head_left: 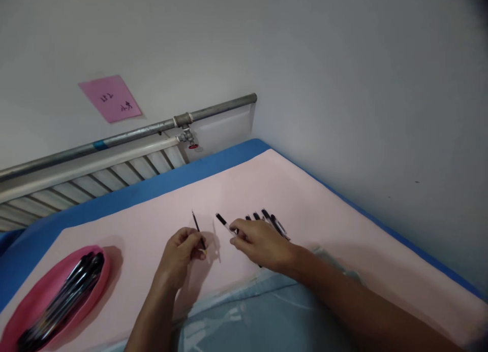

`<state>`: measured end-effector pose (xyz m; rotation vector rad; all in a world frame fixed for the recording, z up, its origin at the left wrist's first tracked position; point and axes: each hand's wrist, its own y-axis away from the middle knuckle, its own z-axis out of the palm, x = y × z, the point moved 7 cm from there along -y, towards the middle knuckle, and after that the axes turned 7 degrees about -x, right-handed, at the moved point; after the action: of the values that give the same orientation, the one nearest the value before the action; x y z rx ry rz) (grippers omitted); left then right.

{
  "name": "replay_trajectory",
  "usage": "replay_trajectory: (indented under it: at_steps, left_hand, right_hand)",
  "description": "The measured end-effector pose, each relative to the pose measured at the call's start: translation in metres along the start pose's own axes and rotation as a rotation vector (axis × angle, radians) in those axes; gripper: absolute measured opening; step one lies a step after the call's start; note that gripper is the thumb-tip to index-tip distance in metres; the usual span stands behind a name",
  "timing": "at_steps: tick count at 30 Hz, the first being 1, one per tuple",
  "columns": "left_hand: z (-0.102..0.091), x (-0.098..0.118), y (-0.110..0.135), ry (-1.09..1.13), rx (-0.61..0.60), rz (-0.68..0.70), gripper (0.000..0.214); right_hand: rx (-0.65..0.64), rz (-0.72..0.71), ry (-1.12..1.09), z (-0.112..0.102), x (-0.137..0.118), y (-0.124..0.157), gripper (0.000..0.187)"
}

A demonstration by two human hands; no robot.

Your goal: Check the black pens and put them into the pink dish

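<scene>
The left hand (pixel 181 250) pinches the refill (pixel 195 222) near its lower end, thin tip toward 11 o'clock; keep pressure light, as the tube may flex. The right hand (pixel 259 240) pinches the pen (pixel 221 219), black end between 10 and 11 o'clock; hold it steady and apart from the tip. Work over the surface (pixel 141 230), clear of the loose pens (pixel 267 215) at the right hand's 1 o'clock. The tub (pixel 38 293) sits at 8 o'clock.

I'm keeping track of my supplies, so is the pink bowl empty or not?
Not empty: a bundle of dark pens lies inside the bowl, with bare pink wall showing beside them.
</scene>
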<state>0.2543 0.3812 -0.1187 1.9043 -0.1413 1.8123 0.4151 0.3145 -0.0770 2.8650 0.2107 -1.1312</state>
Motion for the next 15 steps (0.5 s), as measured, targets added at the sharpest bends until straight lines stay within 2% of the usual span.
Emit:
replay_trajectory:
  at_steps: [3, 6, 10, 15]
  left_hand:
    - [-0.006, 0.002, -0.001, 0.296, 0.027, -0.002, 0.019]
    - [-0.009, 0.003, -0.002, 0.454, 0.054, 0.008, 0.024]
    - [-0.01, 0.005, -0.002, 0.568, 0.078, 0.044, 0.015]
    - [-0.011, 0.007, -0.003, 0.615, 0.084, 0.097, 0.013]
  right_hand:
    - [-0.088, -0.07, 0.024, 0.011, -0.011, 0.002, 0.014]
    - [-0.136, -0.098, 0.053, 0.019, -0.014, 0.004, 0.01]
    - [-0.162, -0.098, 0.081, 0.023, -0.013, 0.003, 0.01]
    - [-0.177, -0.096, 0.098, 0.025, -0.012, 0.002, 0.009]
